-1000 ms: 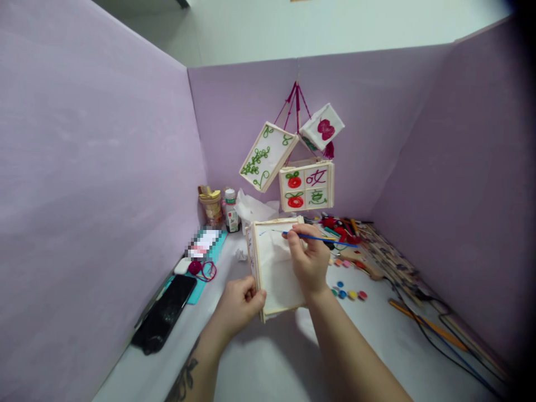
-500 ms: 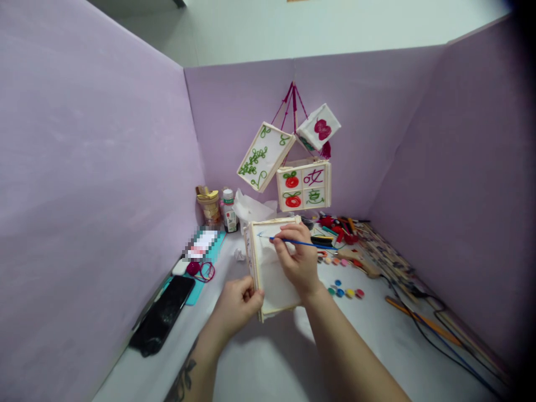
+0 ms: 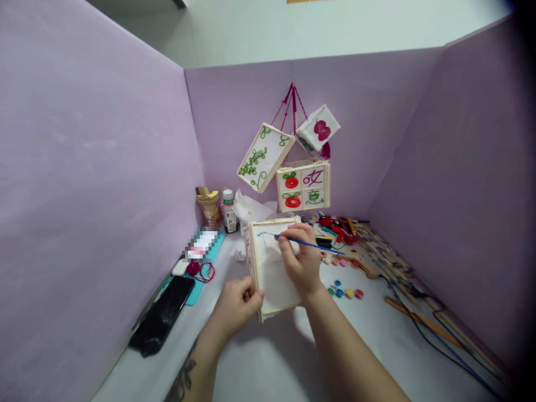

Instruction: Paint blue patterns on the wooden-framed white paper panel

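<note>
My left hand (image 3: 238, 301) grips the lower left edge of a box-shaped lantern (image 3: 274, 282), with a pale wooden-stick frame and white panels. In my right hand (image 3: 302, 262) is a thin blue paintbrush (image 3: 312, 243), pinched between thumb and fingers. Its tip is at the upper left of the white panel, beside small blue strokes (image 3: 262, 234). The lantern's left side carries dark marks that I cannot read. My right hand covers the panel's right part.
Small paint pots (image 3: 349, 293) stand to the right, near a glue gun (image 3: 364, 268) and cables. A black phone (image 3: 163, 315) and magenta yarn (image 3: 193, 269) lie left. Decorated lanterns (image 3: 304, 186) hang at the back wall. A bottle (image 3: 229, 212) and a jar (image 3: 210, 209) stand behind.
The brush in my right hand has shifted slightly to the right, and more blue strokes show on the panel. My left hand and the lantern have stayed in place.
</note>
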`<state>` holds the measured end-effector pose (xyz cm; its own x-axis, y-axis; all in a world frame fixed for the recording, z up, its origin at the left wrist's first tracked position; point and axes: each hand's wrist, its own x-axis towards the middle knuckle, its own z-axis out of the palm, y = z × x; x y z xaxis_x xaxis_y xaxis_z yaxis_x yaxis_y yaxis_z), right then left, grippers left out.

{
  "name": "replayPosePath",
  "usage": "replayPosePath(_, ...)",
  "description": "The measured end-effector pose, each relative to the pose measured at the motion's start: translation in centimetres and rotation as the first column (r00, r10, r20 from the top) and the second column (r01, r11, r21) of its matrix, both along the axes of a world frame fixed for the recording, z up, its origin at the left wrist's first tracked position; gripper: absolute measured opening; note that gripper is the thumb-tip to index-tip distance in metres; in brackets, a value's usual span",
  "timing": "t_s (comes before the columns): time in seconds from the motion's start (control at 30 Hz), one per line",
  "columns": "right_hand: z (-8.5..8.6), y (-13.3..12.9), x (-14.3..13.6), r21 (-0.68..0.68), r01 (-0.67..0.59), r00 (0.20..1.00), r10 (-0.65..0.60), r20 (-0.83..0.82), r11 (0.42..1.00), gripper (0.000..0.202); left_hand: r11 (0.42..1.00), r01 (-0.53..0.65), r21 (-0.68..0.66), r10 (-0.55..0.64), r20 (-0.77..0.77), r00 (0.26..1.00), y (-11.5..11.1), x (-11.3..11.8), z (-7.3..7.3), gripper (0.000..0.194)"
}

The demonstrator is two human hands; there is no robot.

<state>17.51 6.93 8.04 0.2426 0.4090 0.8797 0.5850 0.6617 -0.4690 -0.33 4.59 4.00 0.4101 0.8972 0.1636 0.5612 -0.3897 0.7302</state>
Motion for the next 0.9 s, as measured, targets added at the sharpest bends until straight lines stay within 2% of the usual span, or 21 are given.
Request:
replayPosePath(0.13, -0.03, 0.04, 0.02, -0.023, -0.026, 0.998, 0.027, 0.053, 0.999, 0.004, 1.0, -0.004, -0.002, 0.004, 0.001, 1.0, -0.02, 0.01, -0.01, 0.029)
replayPosePath(0.3, -0.11, 0.18, 0.05, -0.013, 0.0, 1.0, 0.0, -0.025, 1.0, 0.005, 1.0, -0.001, -0.001, 0.001, 0.003, 1.0, 0.0, -0.03, 0.05, 0.031)
replayPosePath(0.4, -0.12, 0.2, 0.01, -0.021, -0.025, 0.999, 0.026, 0.039, 0.999, 0.004, 1.0, -0.001, 0.002, 0.001, 0.012, 1.0, -0.03, 0.0, 0.11, 0.029)
replayPosePath(0.53, -0.08, 0.11, -0.01, -0.024, 0.044, 0.999, -0.044, -0.01, 0.999, 0.004, 1.0, -0.007, 0.005, 0.007, 0.017, 1.0, -0.05, 0.09, 0.19, 0.03)
replayPosePath(0.7, 0.05, -0.02, 0.0, -0.018, 0.006, 0.999, -0.006, 0.042, 1.0, 0.003, 1.0, -0.016, -0.005, 0.016, 0.002, 1.0, 0.01, 0.12, 0.21, 0.03)
replayPosePath(0.83, 0.09, -0.08, -0.02, 0.007, 0.082, 0.997, -0.082, -0.007, 0.997, 0.004, 1.0, -0.013, -0.001, 0.013, -0.006, 1.0, 0.05, 0.06, 0.19, 0.03)
replayPosePath(0.9, 0.03, -0.08, -0.01, -0.001, 0.056, 0.998, -0.056, 0.004, 0.998, 0.003, 1.0, -0.005, 0.004, 0.005, -0.009, 1.0, 0.05, 0.02, 0.16, 0.03)
